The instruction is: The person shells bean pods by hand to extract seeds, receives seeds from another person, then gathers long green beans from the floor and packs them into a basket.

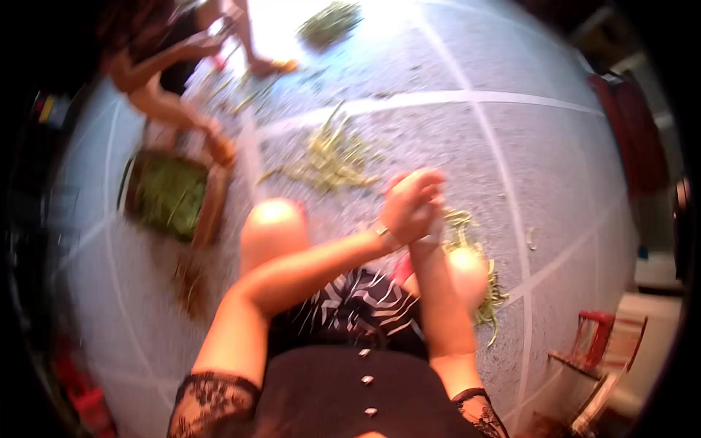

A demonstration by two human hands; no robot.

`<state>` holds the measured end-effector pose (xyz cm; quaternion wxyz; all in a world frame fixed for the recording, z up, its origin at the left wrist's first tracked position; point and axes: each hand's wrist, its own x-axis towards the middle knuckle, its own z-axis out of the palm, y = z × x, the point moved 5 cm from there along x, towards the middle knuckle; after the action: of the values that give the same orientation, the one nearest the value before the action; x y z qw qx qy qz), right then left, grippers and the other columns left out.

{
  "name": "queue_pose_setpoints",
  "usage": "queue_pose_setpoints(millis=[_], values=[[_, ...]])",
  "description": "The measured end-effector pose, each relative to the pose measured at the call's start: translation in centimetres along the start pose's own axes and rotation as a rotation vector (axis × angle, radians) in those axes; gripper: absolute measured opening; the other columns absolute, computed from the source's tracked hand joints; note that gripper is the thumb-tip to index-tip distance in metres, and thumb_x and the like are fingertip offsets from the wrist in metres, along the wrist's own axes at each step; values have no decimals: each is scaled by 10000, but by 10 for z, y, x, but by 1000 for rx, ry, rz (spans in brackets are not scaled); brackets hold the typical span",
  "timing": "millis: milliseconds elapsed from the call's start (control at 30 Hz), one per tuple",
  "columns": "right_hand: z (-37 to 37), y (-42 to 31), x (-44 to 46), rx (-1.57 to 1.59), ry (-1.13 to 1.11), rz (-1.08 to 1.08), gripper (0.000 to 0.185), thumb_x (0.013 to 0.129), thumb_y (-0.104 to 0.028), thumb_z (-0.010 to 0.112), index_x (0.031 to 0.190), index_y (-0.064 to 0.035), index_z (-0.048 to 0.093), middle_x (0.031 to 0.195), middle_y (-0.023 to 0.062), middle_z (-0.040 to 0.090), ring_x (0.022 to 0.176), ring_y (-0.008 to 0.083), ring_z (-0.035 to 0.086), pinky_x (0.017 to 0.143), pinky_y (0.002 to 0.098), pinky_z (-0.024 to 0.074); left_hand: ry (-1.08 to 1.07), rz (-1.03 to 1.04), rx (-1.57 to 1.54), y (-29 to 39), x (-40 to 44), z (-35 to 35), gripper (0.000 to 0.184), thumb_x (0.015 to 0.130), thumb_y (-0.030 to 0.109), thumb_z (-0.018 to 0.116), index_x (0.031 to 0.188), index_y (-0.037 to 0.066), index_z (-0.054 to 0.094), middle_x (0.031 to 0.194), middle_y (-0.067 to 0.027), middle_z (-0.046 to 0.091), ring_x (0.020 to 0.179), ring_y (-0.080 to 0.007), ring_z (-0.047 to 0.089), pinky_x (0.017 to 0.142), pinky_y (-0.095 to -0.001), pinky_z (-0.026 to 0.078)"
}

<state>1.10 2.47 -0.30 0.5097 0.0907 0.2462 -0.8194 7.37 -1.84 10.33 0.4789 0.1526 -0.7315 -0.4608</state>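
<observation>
My left hand [411,209] has its fingers bent and pressed against my right hand [431,223], in front of my knees. The two hands overlap and are blurred, so what lies between them cannot be made out. Past them on the floor spreads a loose heap of long green beans [332,157]. More green beans [491,292] lie beside and behind the knee on the right, partly hidden by it.
Another person [164,102] sits at the upper left beside a basket of greens [171,196]. A further green pile [330,25] lies at the top on the tiled floor [562,168]. At the lower right stands a small red chair [595,339].
</observation>
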Motion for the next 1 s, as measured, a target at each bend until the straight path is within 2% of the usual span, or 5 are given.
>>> queue_pose_setpoints(millis=[100,767,867,900,1000], values=[[-12,15,9,44,65,19,372,878,-325,323,851,-17,530,800,113,574,676,235,522,634,356,425,-56,-263,-174,-9,-12,-2,299,727,-83,425,962,49,557,788,-69,585,741,-149,563,664,-254,443],[-27,36,23,225,196,65,389,878,-340,326,773,-38,548,703,88,585,562,218,514,534,338,426,-132,-201,-199,-6,-9,2,217,811,-79,388,949,13,527,852,-52,532,767,-109,497,706,-227,409],[-13,19,24,243,136,3,393,878,-343,327,762,-41,551,689,85,587,545,215,513,519,336,426,-22,-42,-69,2,-2,-10,182,836,-46,401,959,12,521,879,-50,523,823,-119,499,747,-231,406],[7,4,8,178,-14,-30,458,879,-376,304,707,-37,558,601,88,569,534,218,514,519,304,419,37,-169,-144,-11,-4,-13,162,851,-17,410,967,15,518,900,-47,517,864,-128,495,788,-238,393],[16,-23,3,164,-66,-194,442,862,-383,341,850,-5,569,757,133,609,630,249,558,563,335,440,202,-560,-428,-49,-15,-17,183,885,125,418,1000,23,519,936,-54,547,859,-111,504,755,-232,403]])
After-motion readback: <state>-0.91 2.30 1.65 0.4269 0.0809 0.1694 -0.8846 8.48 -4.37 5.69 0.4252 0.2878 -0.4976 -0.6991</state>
